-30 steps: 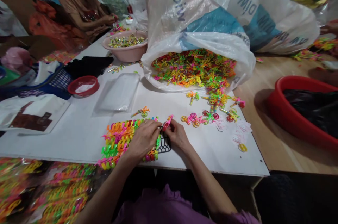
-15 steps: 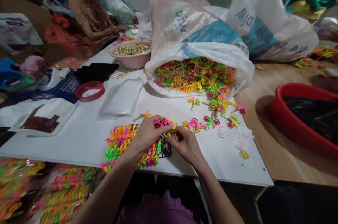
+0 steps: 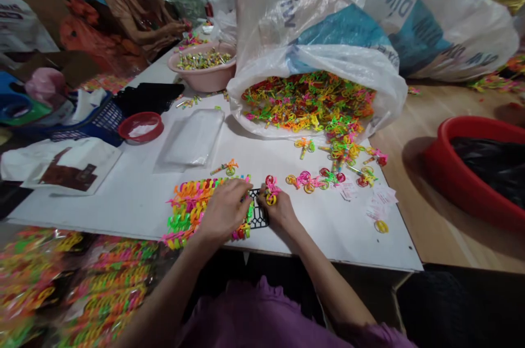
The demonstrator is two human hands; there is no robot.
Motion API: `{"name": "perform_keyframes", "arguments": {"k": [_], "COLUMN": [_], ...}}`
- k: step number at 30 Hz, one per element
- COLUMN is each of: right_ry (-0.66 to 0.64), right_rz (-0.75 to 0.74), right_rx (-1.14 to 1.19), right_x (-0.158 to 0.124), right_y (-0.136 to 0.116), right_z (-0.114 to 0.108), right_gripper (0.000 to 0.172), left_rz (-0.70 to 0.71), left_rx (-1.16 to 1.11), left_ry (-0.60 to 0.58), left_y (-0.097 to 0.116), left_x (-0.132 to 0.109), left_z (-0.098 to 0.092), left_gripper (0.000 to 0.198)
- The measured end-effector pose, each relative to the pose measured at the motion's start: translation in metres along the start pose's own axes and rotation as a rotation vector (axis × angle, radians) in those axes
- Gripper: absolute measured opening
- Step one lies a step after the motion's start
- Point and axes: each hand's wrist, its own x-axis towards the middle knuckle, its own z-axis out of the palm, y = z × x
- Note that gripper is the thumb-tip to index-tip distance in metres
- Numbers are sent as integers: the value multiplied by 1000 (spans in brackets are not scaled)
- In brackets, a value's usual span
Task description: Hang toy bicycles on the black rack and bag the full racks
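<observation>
Tabletop (image 3: 328, 222), white. Printed plastic sack (image 3: 311, 25), mouth facing the person, filled with colourful toys spilling onto the tabletop. Red tub (image 3: 449, 170), black plastic inside, at far right. Pink basin (image 3: 205, 80), heaped with small pieces, left of the sack. Toy rows (image 3: 191, 206), multicoloured, near the front edge. Black openwork grid (image 3: 259, 222), showing between the hands. Left hand (image 3: 225, 208), fingers curled over the rows; grip cannot be told. Right hand (image 3: 281, 214), closed on a pink bicycle-shaped toy (image 3: 271, 191) at the grid's right edge.
</observation>
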Motion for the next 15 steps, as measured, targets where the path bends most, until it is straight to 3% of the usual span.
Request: {"name": "perform_keyframes", "arguments": {"k": [3, 9, 15], "right_ry": [-13, -131, -235], "right_rz": [-62, -283, -218], "right_rx": [-6, -354, -746], "right_x": [5, 11, 16], "right_y": [8, 6, -1], "right_z": [13, 11, 19], "right_gripper": [14, 12, 20], "left_rz": [63, 104, 256], "left_rx": [64, 11, 81], "left_ry": [-64, 5, 132], "left_y": [4, -1, -14], "left_x": [1, 7, 6], "left_z": [14, 20, 37], "left_gripper": [20, 21, 19]}}
